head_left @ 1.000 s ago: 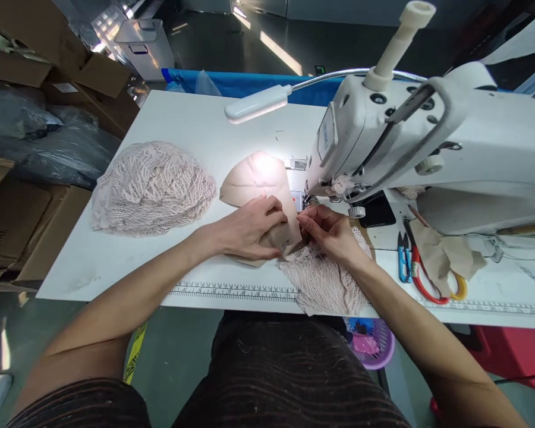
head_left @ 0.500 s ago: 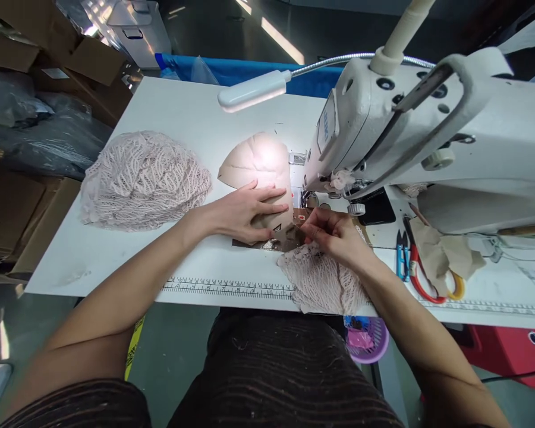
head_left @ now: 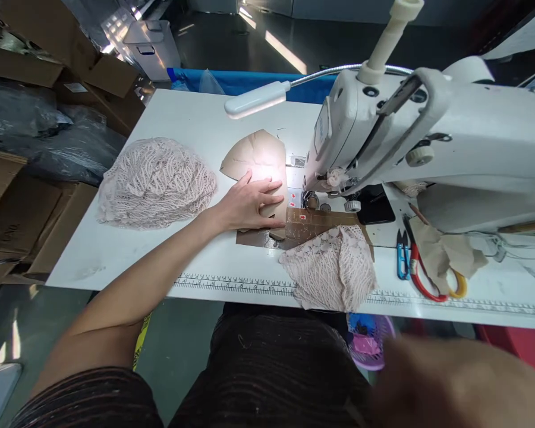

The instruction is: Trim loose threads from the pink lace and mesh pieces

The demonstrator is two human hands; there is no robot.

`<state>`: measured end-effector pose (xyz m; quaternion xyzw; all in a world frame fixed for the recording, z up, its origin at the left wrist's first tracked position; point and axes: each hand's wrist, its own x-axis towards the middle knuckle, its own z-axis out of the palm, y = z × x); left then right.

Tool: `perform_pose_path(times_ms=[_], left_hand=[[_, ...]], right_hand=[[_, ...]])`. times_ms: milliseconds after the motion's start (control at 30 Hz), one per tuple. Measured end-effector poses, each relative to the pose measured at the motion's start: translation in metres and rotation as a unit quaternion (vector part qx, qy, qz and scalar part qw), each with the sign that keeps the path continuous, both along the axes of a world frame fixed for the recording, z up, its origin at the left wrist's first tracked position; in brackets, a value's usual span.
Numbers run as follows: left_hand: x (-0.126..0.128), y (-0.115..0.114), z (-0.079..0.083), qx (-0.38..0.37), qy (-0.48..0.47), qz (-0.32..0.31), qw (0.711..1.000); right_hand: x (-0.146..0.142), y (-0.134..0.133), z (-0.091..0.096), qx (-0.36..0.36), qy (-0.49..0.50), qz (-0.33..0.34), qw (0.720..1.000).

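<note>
My left hand (head_left: 249, 205) lies flat, fingers stretched out, on the near edge of a beige padded cup (head_left: 256, 160) lit by the machine lamp, just left of the needle area (head_left: 312, 199) of the white sewing machine (head_left: 410, 142). A small pile of pale pink lace pieces (head_left: 332, 267) rests at the table's front edge, right of that hand, with nothing holding it. My right arm (head_left: 459, 380) shows only as a blurred shape at the lower right, below the table edge; its fingers are not visible.
A bigger heap of pink lace (head_left: 156, 181) lies on the white table (head_left: 187, 119) at the left. Red-handled scissors (head_left: 421, 276) and blue snips (head_left: 403, 258) lie right of the needle. A gooseneck lamp (head_left: 256, 98) hangs overhead. Cardboard boxes (head_left: 22, 208) stand left; a purple basket (head_left: 370, 339) hangs below.
My right hand has let go of the lace by the needle and pulled back towards me, out below the table edge. My left hand has flattened and slid up on the cup.
</note>
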<state>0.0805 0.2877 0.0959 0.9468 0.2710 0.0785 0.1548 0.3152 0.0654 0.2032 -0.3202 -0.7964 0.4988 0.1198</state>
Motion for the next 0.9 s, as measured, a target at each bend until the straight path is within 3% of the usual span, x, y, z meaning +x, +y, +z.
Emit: perform_pose_path(times_ms=[67, 133, 200, 300, 367, 533, 700, 800, 900], left_hand=[[0.001, -0.005, -0.001, 0.008, 0.016, -0.006, 1.0], [0.002, -0.012, -0.001, 0.014, 0.042, -0.005, 0.999], [0.003, -0.02, 0.0, 0.016, 0.071, 0.006, 0.997], [0.001, -0.023, 0.007, 0.007, 0.103, 0.011, 0.995], [-0.001, -0.016, 0.016, -0.016, 0.12, -0.011, 0.993], [0.021, 0.006, 0.035, -0.042, 0.067, 0.001, 0.997], [0.065, 0.002, 0.014, 0.001, 0.008, 0.095, 0.995], [0.071, 0.003, 0.001, -0.018, -0.035, 0.122, 0.992], [0.067, 0.008, 0.0, -0.08, -0.061, 0.106, 0.989]], right_hand=[[0.0, 0.023, -0.018, 0.032, -0.018, -0.093, 0.995], [-0.004, 0.053, -0.045, 0.112, -0.057, -0.26, 0.957], [-0.01, 0.08, -0.075, 0.186, -0.048, -0.315, 0.929], [-0.017, 0.1, -0.11, 0.284, -0.043, -0.238, 0.928], [-0.017, 0.1, -0.123, 0.325, -0.065, -0.201, 0.922], [-0.015, 0.088, -0.127, 0.374, -0.12, -0.178, 0.902], [-0.016, 0.085, -0.122, 0.365, -0.163, -0.174, 0.9], [-0.011, 0.085, -0.118, 0.337, -0.137, -0.185, 0.913], [-0.006, 0.084, -0.115, 0.316, -0.119, -0.179, 0.924]])
